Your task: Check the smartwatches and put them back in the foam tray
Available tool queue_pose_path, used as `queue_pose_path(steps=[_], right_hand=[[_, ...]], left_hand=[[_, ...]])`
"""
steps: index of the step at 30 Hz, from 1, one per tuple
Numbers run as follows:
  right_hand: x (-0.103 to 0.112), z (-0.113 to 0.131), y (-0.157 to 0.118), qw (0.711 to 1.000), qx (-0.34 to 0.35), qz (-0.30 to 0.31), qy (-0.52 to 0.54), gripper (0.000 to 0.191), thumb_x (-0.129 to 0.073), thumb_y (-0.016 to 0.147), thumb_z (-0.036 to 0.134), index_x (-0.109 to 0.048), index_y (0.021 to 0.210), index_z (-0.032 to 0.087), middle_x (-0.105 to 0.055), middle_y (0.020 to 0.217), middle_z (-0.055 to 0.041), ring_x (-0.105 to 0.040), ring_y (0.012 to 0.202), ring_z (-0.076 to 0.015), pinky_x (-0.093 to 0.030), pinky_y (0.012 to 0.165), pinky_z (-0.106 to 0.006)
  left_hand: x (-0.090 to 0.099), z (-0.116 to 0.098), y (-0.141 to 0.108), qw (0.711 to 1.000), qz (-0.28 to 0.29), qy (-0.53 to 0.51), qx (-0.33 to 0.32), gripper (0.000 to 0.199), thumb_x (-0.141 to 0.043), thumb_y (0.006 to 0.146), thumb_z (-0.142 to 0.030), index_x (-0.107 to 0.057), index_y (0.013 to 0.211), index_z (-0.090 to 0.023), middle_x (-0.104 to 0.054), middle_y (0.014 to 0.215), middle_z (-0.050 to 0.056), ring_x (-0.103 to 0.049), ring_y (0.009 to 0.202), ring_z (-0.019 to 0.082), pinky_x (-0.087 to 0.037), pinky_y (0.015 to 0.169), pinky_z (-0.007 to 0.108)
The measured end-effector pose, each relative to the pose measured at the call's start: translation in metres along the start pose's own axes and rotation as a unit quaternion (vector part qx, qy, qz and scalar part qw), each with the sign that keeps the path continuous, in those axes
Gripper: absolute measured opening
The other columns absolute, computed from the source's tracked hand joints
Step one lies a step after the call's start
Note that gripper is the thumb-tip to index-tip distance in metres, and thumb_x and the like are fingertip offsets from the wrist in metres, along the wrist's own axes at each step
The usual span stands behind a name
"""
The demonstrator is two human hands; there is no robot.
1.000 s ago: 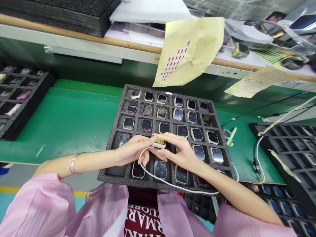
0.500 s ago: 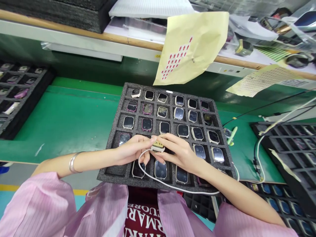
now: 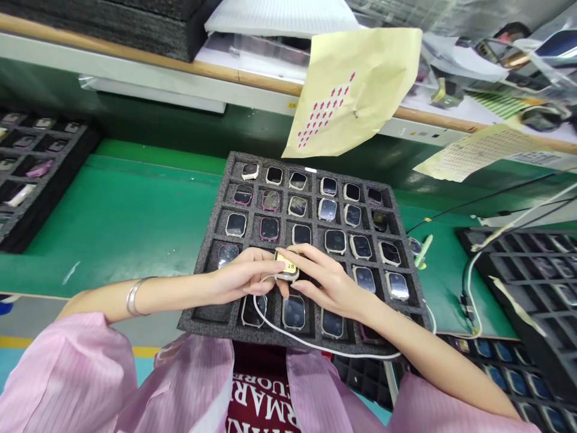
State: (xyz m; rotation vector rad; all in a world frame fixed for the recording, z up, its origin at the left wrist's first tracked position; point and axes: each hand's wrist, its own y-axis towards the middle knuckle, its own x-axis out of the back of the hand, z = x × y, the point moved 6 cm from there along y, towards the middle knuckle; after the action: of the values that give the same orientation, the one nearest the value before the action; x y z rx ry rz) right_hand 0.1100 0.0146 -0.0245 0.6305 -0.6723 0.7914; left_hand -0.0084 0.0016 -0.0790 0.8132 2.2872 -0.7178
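A watch with a lit yellow face is held above the foam tray, over its nearer rows. Since the earlier frame, the left thumb has been laid further across the screen, so that the first digits are hidden and only "18" is left readable. The watch is held in the narrow grip of the left hand. By the right hand the upper edge is covered with bent fingers, the thumb close beside the lower corner; whether its grip is tightened cannot be told. A smooth white cable is looped from the left hand across the tray's near edge.

The tray is made of grainy dark grey foam, cut into squarish compartments where other watches, round-cornered and glossy, are seated, some rimmed pale, some purple. Several compartments are blocked from view by hands and right forearm. The smooth green desk is flanked by a left tray and a right tray. Behind, creased yellow paper with red arrows is hung before the shelf.
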Motion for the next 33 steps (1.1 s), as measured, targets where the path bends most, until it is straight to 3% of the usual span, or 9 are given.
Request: queue_pose_path(steps=[4, 9, 14, 17, 21, 24, 27, 29, 33], right_hand=[[0.003, 0.003, 0.0, 0.999, -0.002, -0.035, 0.005, 0.054, -0.056, 0.095, 0.034, -0.038, 0.144, 0.02, -0.056, 0.122, -0.0138, -0.057, 0.111, -0.0247, -0.052, 0.093, -0.04], [0.006, 0.003, -0.002, 0.998, -0.008, -0.056, 0.016, 0.08, -0.069, 0.086, 0.031, -0.022, 0.15, 0.022, -0.06, 0.122, -0.0109, -0.061, 0.106, -0.024, -0.052, 0.093, -0.04], [0.003, 0.004, -0.001, 0.998, -0.012, -0.038, -0.041, 0.06, -0.068, 0.086, 0.037, -0.044, 0.137, 0.018, -0.062, 0.115, -0.0133, -0.06, 0.103, -0.0259, -0.052, 0.088, -0.043], [0.007, 0.007, -0.001, 0.997, -0.039, -0.034, -0.059, 0.045, -0.067, 0.086, 0.037, -0.053, 0.124, 0.016, -0.063, 0.11, -0.0127, -0.06, 0.101, -0.0259, -0.05, 0.087, -0.044], [0.046, 0.013, -0.015, 0.992, -0.054, -0.104, -0.035, 0.04, -0.07, 0.083, 0.032, -0.056, 0.117, 0.018, -0.062, 0.108, -0.0102, -0.059, 0.101, -0.0229, -0.05, 0.088, -0.039], [0.096, -0.002, -0.057, 0.965, -0.112, -0.215, -0.102, 0.037, -0.071, 0.082, 0.034, -0.058, 0.114, 0.019, -0.062, 0.108, -0.0088, -0.058, 0.102, -0.0229, -0.048, 0.09, -0.039], [0.139, -0.036, -0.131, 0.895, -0.241, -0.314, -0.207, 0.033, -0.068, 0.083, 0.04, -0.062, 0.108, 0.019, -0.062, 0.103, -0.0087, -0.059, 0.096, -0.0236, -0.05, 0.082, -0.038], [0.149, -0.064, -0.185, 0.842, -0.337, -0.327, -0.265, 0.037, -0.062, 0.084, 0.048, -0.062, 0.106, 0.018, -0.062, 0.1, -0.0092, -0.06, 0.091, -0.0231, -0.052, 0.078, -0.037], [0.134, -0.102, -0.265, 0.814, -0.399, -0.308, -0.291, 0.046, -0.061, 0.08, 0.057, -0.066, 0.096, 0.014, -0.063, 0.086, -0.0114, -0.06, 0.082, -0.0277, -0.051, 0.071, -0.042]], left_hand=[[-0.002, -0.006, -0.004, 0.995, -0.022, 0.081, -0.048, 0.028, -0.068, 0.08, -0.035, -0.065, 0.086, -0.008, -0.068, 0.066, 0.007, -0.029, 0.038, 0.001, -0.015, 0.039, 0.02], [-0.001, -0.01, -0.008, 0.978, -0.062, 0.18, -0.09, 0.034, -0.069, 0.079, -0.036, -0.065, 0.101, -0.01, -0.066, 0.072, 0.003, -0.047, 0.05, 0.006, -0.031, 0.045, 0.018], [0.001, -0.005, -0.006, 0.965, -0.076, 0.239, -0.075, 0.027, -0.063, 0.085, -0.035, -0.063, 0.096, -0.011, -0.065, 0.076, 0.003, -0.057, 0.059, 0.011, -0.042, 0.053, 0.02], [-0.002, 0.001, -0.005, 0.959, -0.055, 0.273, -0.063, 0.026, -0.059, 0.088, -0.036, -0.06, 0.1, -0.014, -0.066, 0.081, 0.003, -0.061, 0.072, 0.015, -0.05, 0.066, 0.025], [-0.008, 0.003, -0.006, 0.963, -0.041, 0.259, -0.057, 0.027, -0.064, 0.085, -0.033, -0.058, 0.106, -0.018, -0.066, 0.109, 0.005, -0.06, 0.096, 0.017, -0.048, 0.09, 0.028], [-0.008, 0.003, -0.007, 0.966, -0.069, 0.247, -0.038, 0.026, -0.068, 0.083, -0.033, -0.059, 0.102, -0.018, -0.067, 0.099, 0.003, -0.06, 0.088, 0.015, -0.048, 0.084, 0.024], [-0.01, 0.005, -0.014, 0.96, -0.078, 0.269, -0.007, 0.027, -0.069, 0.081, -0.038, -0.058, 0.094, -0.018, -0.063, 0.073, -0.001, -0.049, 0.054, 0.008, -0.04, 0.051, 0.017], [-0.011, 0.006, -0.023, 0.956, -0.085, 0.28, 0.011, 0.03, -0.067, 0.082, -0.043, -0.056, 0.091, -0.017, -0.062, 0.07, -0.001, -0.034, 0.042, 0.004, -0.026, 0.04, 0.017], [-0.005, 0.005, -0.052, 0.946, -0.148, 0.29, 0.005, 0.033, -0.067, 0.08, -0.047, -0.059, 0.092, -0.017, -0.067, 0.075, 0.005, -0.03, 0.037, 0.001, -0.021, 0.04, 0.018]])
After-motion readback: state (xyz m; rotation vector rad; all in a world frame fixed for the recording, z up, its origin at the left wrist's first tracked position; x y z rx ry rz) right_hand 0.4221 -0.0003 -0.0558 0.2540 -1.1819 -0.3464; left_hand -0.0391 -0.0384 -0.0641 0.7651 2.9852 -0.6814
